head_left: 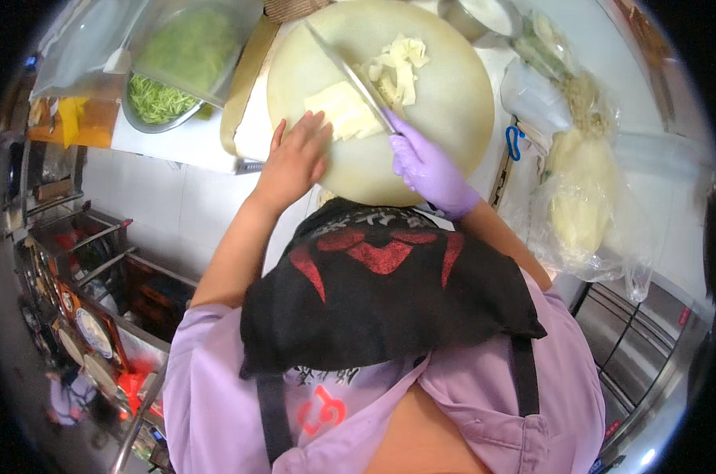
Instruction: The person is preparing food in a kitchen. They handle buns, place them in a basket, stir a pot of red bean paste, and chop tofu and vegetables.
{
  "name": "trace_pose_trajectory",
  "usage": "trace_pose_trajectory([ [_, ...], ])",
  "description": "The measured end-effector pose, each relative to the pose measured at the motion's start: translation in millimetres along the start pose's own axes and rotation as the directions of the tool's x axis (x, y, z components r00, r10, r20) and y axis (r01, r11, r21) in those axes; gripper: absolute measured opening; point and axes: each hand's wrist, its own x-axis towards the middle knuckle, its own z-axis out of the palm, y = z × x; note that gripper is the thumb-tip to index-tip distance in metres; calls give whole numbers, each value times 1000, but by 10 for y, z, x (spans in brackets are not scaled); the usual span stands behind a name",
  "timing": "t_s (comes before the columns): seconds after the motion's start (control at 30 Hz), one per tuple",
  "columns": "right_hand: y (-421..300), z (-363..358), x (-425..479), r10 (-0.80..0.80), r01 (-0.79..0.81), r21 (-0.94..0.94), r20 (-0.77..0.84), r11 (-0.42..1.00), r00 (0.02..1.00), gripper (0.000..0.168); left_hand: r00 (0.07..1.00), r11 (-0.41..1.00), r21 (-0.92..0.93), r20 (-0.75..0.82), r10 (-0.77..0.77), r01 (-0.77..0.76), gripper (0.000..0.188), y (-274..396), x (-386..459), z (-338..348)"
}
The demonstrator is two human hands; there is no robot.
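On a round cutting board point(452, 118) lies a stack of pale yellow leaves point(341, 111), perhaps cabbage. My bare left hand point(298, 151) rests on the near left edge of the stack, palm down, fingers spread. In a purple glove, my right hand point(426, 163) grips a kitchen knife point(358, 80). Its blade points away to the upper left, along the right side of the stack. Beyond the blade sit loose cut pieces point(402, 65) of the same pale leaf. The knife's handle is hidden in my fist.
Shredded green vegetable fills a metal bowl point(156, 121) at the left, partly under a clear container point(186, 53). A metal pot point(482, 18) stands behind the board. Clear bags of pale vegetables point(580, 195) lie at the right. Far lower left, another person point(70, 397) is visible.
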Motion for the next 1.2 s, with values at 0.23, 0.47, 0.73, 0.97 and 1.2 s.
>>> trace_pose_trajectory([
  [0.23,-327,8,120,15,-11,117,-35,993,999,47,999,999,-43,-28,-27,26,52,-5,24,20],
  [0.47,-164,182,376,100,-86,175,-75,981,992,47,997,1000,-28,-71,7,-9,47,-1,16,41],
  [0.73,-73,267,475,105,-104,102,-9,989,994,46,995,994,-101,-97,24,-34,48,-10,-16,23],
  [0.97,11,412,195,4,-6,40,35,999,999,46,983,985,-170,-181,-19,-13,44,-61,-15,68],
  [1.2,-404,360,406,0,-16,234,66,972,998,46,983,969,-248,-181,-43,-3,44,-75,-57,14],
])
